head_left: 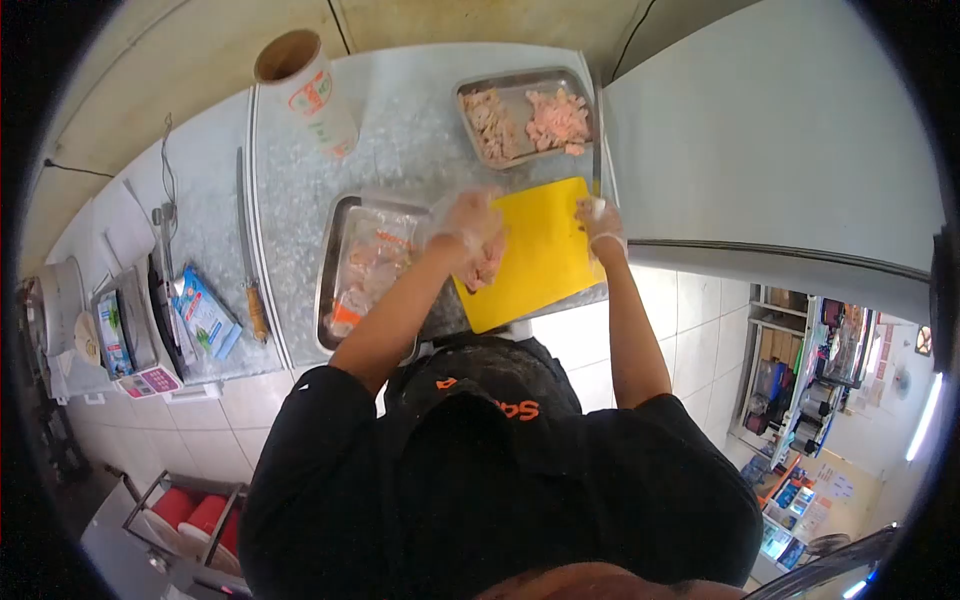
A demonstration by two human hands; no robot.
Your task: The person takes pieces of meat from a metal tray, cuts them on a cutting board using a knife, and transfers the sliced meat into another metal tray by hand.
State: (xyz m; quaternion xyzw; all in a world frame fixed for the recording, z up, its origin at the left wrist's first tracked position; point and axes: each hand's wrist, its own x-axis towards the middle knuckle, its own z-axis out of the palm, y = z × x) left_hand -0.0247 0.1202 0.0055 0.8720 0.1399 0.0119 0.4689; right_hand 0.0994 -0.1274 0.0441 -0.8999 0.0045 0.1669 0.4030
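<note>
A yellow cutting board (545, 240) lies at a slant on the metal table in front of me. My left hand (468, 218), in a clear plastic glove, is over the board's left edge and smeared by motion. Pieces of raw meat (484, 266) lie just below it on that edge. My right hand (602, 222), also gloved, is at the board's right edge with its fingers curled in. Something small and white shows at those fingers, too unclear to name. Left of the board, a metal tray (325, 290) holds a plastic bag (372, 258) with raw meat inside.
A second metal tray (520, 92) at the back holds two piles of cut meat. A tall printed cup-like container (325, 105) stands at the back left. A long tool with a wooden handle (257, 312) and a blue packet (206, 313) lie further left.
</note>
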